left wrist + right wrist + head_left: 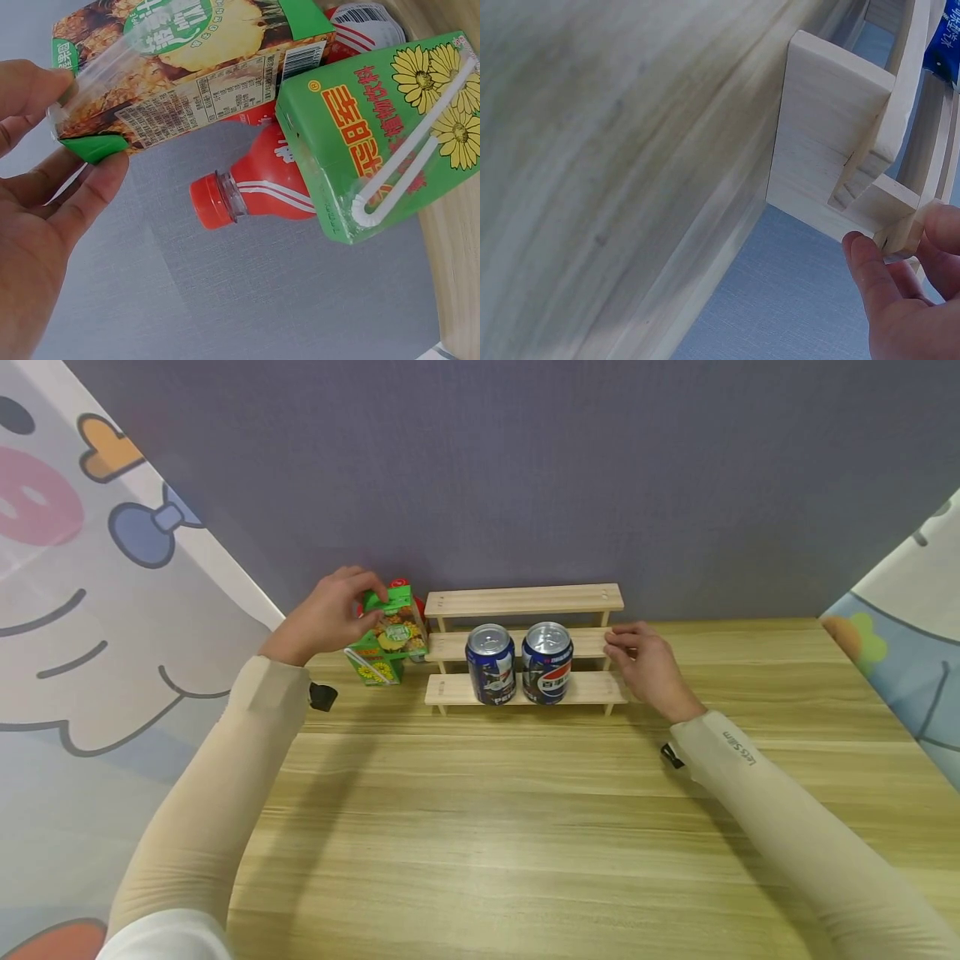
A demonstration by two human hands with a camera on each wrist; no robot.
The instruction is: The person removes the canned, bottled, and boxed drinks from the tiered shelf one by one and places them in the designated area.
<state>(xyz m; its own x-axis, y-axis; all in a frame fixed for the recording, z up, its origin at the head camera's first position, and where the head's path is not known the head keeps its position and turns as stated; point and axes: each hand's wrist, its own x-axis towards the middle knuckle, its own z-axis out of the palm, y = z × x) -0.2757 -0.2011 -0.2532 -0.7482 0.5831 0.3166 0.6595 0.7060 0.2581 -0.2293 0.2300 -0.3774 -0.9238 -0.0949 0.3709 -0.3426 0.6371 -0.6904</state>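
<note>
My left hand (333, 610) pinches the top of a green pineapple juice carton (396, 625) and holds it lifted and tilted, left of the wooden three-step rack (525, 602). In the left wrist view the fingers (30, 90) grip the pineapple carton (187, 60) at its end. Beneath it stand a green chrysanthemum tea carton (372, 670) (390, 127) and a red bottle (255, 187). Two blue Pepsi cans (491, 664) (547, 662) stand on the rack's lowest step. My right hand (637, 652) holds the rack's right end, fingertips (870, 259) against the wood (832, 150).
The rack stands against a grey-blue back wall (487, 468) on a wooden table (525, 827). Cartoon-printed curtains (90, 568) hang at the left and right edges.
</note>
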